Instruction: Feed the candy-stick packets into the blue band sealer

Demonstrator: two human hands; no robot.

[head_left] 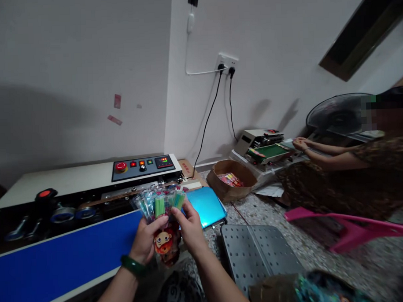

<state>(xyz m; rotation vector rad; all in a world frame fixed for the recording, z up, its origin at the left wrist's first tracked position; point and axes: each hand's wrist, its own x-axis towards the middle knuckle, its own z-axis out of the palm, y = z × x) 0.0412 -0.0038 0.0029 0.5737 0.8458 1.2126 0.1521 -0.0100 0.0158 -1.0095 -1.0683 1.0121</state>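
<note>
My left hand (142, 241), with a dark green bangle at its wrist, is closed on a fanned bundle of clear plastic packets (146, 205). Green sticks (160, 207) show inside the packets, and a cartoon figure with a red mane (163, 243) is printed on the lower part. My right hand (192, 230) pinches the right side of the same bundle, thumb over a packet with green sticks. Both hands are just in front of a sealing machine (79, 173) and its blue conveyor belt (69, 261). The fingers behind the packets are hidden.
A shiny blue sheet (206, 206) lies right of the belt. Beyond it stands a cardboard box (219, 185) of colourful packets. A grey perforated stool top (258, 250) is nearer. On the right, a person (341, 172) sits at a smaller machine with a green belt (269, 152).
</note>
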